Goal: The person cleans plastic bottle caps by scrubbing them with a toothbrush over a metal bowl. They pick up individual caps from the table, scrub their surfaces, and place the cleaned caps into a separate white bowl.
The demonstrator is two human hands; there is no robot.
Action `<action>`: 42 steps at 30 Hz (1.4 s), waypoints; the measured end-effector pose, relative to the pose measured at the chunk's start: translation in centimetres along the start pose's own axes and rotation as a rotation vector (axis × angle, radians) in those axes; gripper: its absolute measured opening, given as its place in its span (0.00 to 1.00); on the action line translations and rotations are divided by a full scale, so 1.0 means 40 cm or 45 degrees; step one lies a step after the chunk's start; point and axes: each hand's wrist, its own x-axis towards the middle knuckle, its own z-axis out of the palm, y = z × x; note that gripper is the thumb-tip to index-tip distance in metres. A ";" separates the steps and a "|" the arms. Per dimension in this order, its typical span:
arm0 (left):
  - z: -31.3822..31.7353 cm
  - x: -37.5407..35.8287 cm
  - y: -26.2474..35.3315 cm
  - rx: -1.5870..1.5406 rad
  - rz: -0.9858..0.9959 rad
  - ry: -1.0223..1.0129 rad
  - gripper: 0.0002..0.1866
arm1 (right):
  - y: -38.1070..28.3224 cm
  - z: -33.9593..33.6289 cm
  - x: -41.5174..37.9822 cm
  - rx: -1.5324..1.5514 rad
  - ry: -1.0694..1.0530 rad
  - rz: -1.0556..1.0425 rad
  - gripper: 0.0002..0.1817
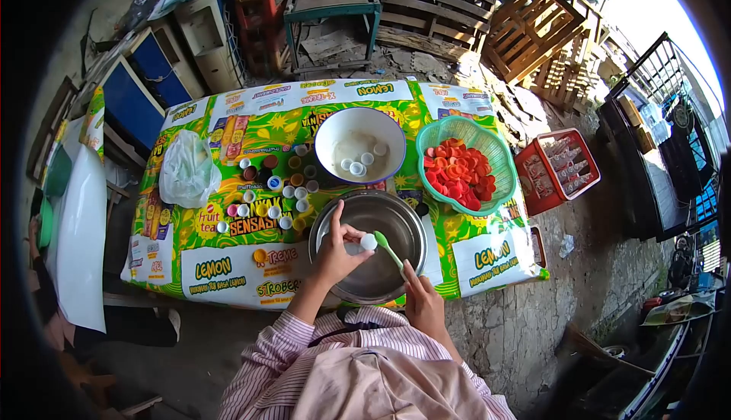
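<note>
Between the thumb and fingers of my left hand [339, 248] is a white bottle cap [369, 242]. My right hand [423, 298] grips a green toothbrush [388, 251] by its handle, and the brush head is right beside the cap, seemingly touching it. Both hands are over a steel basin [419, 229]. Just beyond it stands a white enamel bowl [339, 127] with a blue rim, holding several white caps in cloudy water. A green plastic basket [499, 150] full of red caps [459, 172] sits to the right of the bowl.
Loose caps of several colours [274, 210] lie left of the basin, with a clear plastic bag [189, 169] farther left. All rest on a table with a printed cover [221, 260]. A red container [557, 169] stands off its right edge. Wooden pallets [442, 1] lean behind.
</note>
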 end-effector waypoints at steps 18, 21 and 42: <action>-0.091 0.048 0.066 -0.485 -0.315 -0.394 0.18 | -0.022 -0.080 0.015 -0.063 -0.005 0.118 0.25; -0.110 0.063 0.120 -1.051 -0.367 -0.452 0.19 | -0.044 -0.109 0.029 -0.035 0.076 0.100 0.26; -0.115 0.055 0.171 -0.885 -0.109 -0.463 0.19 | -0.105 -0.146 0.030 -0.028 0.079 -0.151 0.29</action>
